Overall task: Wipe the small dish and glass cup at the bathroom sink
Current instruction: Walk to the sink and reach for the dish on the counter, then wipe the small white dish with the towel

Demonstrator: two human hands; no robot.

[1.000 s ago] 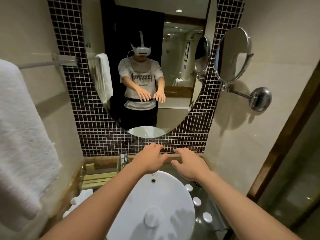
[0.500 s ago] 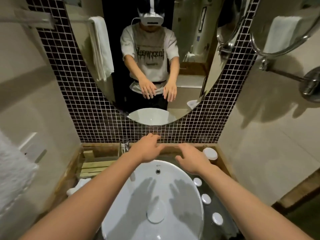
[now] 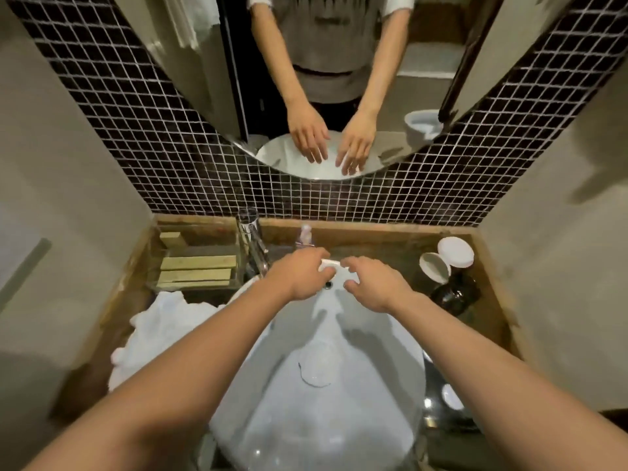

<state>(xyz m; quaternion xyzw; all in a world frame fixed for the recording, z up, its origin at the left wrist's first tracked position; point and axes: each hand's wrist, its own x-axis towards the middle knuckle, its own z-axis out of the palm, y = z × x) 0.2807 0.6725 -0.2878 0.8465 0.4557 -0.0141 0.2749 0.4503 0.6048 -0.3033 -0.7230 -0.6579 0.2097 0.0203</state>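
Small dish point(image 3: 329, 264), white and partly hidden, sits at the back rim of the washbasin point(image 3: 339, 385), between the person's two hands. The step looks like reaching to pick it up; wiping has not begun, and the white cloth point(image 3: 159, 331) lies untouched on the worktop point(image 3: 489, 321) at left. Left hand point(image 3: 300, 275) and right hand point(image 3: 375, 286) stretch forward, palms down, fingers loosely spread, holding nothing. Next, one hand must close on the dish and the other fetch the cloth.

Head view looks steeply down over sink point(image 3: 390, 351)
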